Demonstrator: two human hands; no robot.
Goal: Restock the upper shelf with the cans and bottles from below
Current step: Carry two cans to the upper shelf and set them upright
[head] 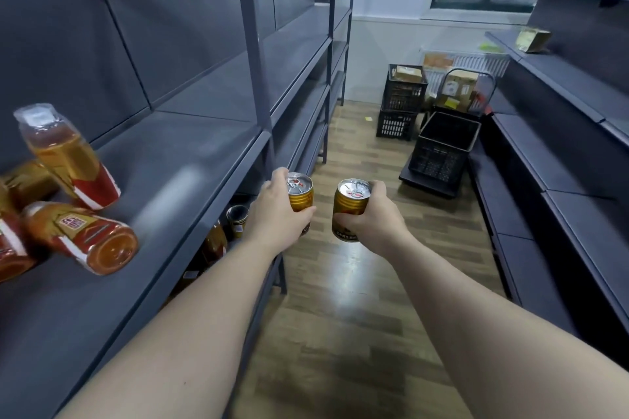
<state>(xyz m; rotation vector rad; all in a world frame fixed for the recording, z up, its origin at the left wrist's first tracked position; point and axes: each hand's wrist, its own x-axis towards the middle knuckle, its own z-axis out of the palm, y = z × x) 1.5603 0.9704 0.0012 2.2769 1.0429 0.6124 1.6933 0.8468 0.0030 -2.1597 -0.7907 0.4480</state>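
My left hand (277,211) grips a gold can (300,194) upright, just off the front edge of the grey upper shelf (177,187). My right hand (377,214) grips a second gold can (350,206) beside it, over the aisle floor. On the upper shelf at the far left stand and lie several amber bottles with red labels: one leans upright (68,156), another lies on its side (85,238). Below the shelf edge a further gold can (237,217) and an amber bottle (214,241) show on the lower shelf, partly hidden.
Empty grey shelving runs along both sides of the wood-floor aisle. Black plastic crates (442,146) and stacked crates with cardboard boxes (403,95) stand at the far end under a window. A small box (531,39) sits on the right shelf.
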